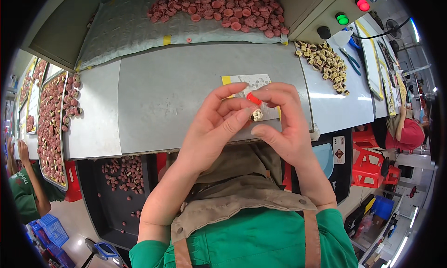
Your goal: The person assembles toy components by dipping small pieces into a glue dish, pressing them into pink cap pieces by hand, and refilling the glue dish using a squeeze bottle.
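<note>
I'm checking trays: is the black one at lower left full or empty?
Partly full: reddish pieces cover only some of the black tray.

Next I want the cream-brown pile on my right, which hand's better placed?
Probably your right hand: it's nearer the cream-brown pile. Your left hand is farther off and appears to hold a small piece.

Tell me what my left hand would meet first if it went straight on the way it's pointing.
Your left hand points toward your right hand, so probably its fingers or the small red piece beside them; depth is unclear.
</note>
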Demonstrator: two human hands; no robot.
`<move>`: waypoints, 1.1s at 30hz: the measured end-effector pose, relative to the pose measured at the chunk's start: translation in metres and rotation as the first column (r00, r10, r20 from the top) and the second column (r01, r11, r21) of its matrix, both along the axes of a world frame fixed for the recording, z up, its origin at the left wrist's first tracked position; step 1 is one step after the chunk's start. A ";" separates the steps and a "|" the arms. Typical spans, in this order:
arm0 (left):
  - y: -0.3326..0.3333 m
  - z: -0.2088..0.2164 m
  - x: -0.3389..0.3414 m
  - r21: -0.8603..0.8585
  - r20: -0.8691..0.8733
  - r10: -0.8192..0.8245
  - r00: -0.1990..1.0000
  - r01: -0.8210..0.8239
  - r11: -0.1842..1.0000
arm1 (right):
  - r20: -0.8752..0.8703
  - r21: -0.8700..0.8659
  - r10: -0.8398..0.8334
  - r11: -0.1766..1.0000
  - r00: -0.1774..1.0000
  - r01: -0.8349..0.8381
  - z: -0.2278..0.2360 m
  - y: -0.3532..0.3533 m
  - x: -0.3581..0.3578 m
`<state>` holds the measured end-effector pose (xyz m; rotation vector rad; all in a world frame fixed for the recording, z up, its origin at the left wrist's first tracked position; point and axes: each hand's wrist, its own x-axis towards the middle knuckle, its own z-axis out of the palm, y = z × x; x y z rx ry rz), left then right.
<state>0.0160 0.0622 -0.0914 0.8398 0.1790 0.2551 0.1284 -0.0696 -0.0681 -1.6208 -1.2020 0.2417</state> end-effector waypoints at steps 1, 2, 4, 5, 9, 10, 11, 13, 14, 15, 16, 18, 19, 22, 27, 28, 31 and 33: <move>0.000 0.001 0.000 0.000 -0.001 -0.001 1.000 0.001 1.000 | -0.014 0.000 0.037 0.999 0.999 -0.037 0.000 0.001 0.002; 0.000 0.001 0.000 0.009 -0.001 -0.015 1.000 0.015 1.000 | -0.014 0.001 0.036 0.999 0.999 -0.036 0.000 0.001 0.005; 0.002 0.004 0.001 0.018 -0.005 -0.029 1.000 0.029 0.999 | -0.057 -0.078 0.151 0.985 0.987 -0.156 0.000 0.001 0.010; 0.003 0.005 0.001 0.014 -0.028 -0.068 0.997 0.069 0.998 | -0.060 -0.079 0.150 0.985 0.987 -0.154 -0.002 0.001 0.011; 0.006 0.007 0.004 0.015 -0.069 -0.157 0.985 0.158 0.987 | -0.114 -0.005 0.184 0.983 0.976 -0.186 -0.011 0.001 0.014; 0.006 0.005 0.004 0.012 -0.072 -0.159 0.985 0.160 0.987 | -0.125 0.026 0.196 0.981 0.973 -0.194 -0.013 0.001 0.015; 0.006 0.002 0.004 0.045 -0.065 -0.151 0.986 0.154 0.987 | -0.128 0.026 0.193 0.981 0.973 -0.191 -0.015 0.002 0.015; 0.007 0.000 0.004 0.076 -0.059 -0.147 0.987 0.151 0.986 | -0.168 0.080 0.217 0.975 0.962 -0.206 -0.019 0.004 0.015; 0.006 0.001 0.005 0.069 -0.058 -0.141 0.988 0.145 0.987 | -0.170 0.081 0.216 0.975 0.961 -0.205 -0.020 0.004 0.015; 0.006 0.001 0.005 0.062 -0.057 -0.135 0.989 0.139 0.988 | -0.154 0.091 0.210 0.976 0.965 -0.198 -0.022 0.004 0.015; 0.005 0.003 0.005 0.063 -0.059 -0.137 0.989 0.140 0.988 | -0.137 0.102 0.205 0.976 0.969 -0.192 -0.022 0.003 0.015; 0.005 0.005 0.007 0.054 -0.073 -0.152 0.986 0.156 0.986 | -0.163 0.098 0.182 0.981 0.970 -0.168 -0.022 0.003 0.013; 0.005 0.006 0.008 0.057 -0.073 -0.152 0.986 0.156 0.986 | -0.189 0.090 0.161 0.985 0.969 -0.146 -0.021 0.002 0.012; 0.005 0.008 0.009 0.002 -0.081 -0.170 0.982 0.171 0.985 | -0.052 0.064 0.147 0.987 0.988 -0.144 -0.021 0.000 0.016; 0.005 0.014 0.010 -0.142 -0.065 -0.214 0.975 0.203 0.969 | -0.048 0.053 0.097 0.994 0.994 -0.094 -0.010 -0.003 0.008; 0.004 0.015 0.008 -0.136 -0.059 -0.216 0.975 0.207 0.969 | -0.037 0.031 0.098 0.995 0.995 -0.097 -0.006 -0.003 0.006; 0.001 0.019 -0.002 0.064 -0.113 -0.166 0.980 0.173 0.983 | 0.121 -0.023 0.168 0.986 0.978 -0.167 -0.004 -0.001 0.011; 0.008 0.025 -0.021 0.474 -0.258 0.069 0.964 0.065 0.878 | 0.215 -0.087 0.132 0.989 0.968 -0.116 0.003 -0.006 0.026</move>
